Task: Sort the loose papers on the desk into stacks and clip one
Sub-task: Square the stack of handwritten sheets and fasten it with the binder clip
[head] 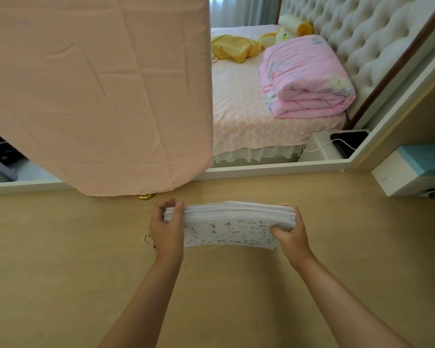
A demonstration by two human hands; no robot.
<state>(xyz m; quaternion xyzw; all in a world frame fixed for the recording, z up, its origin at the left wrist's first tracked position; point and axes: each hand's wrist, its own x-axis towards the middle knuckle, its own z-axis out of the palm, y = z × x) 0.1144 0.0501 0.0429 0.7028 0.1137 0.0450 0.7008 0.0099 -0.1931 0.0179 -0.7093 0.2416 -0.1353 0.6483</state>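
Note:
A thick stack of white papers with handwriting on the near face is held above the wooden desk, tilted on its long edge. My left hand grips its left end, thumb over the top edges. My right hand clasps its right end, fingers wrapped around the corner. A metal binder clip lies on the desk just left of my left hand, mostly hidden behind it.
A pink cloth hangs over the desk's far left, with a gold knob at its hem. A white and blue box stands at the far right. Behind the desk is a bed with a folded pink quilt.

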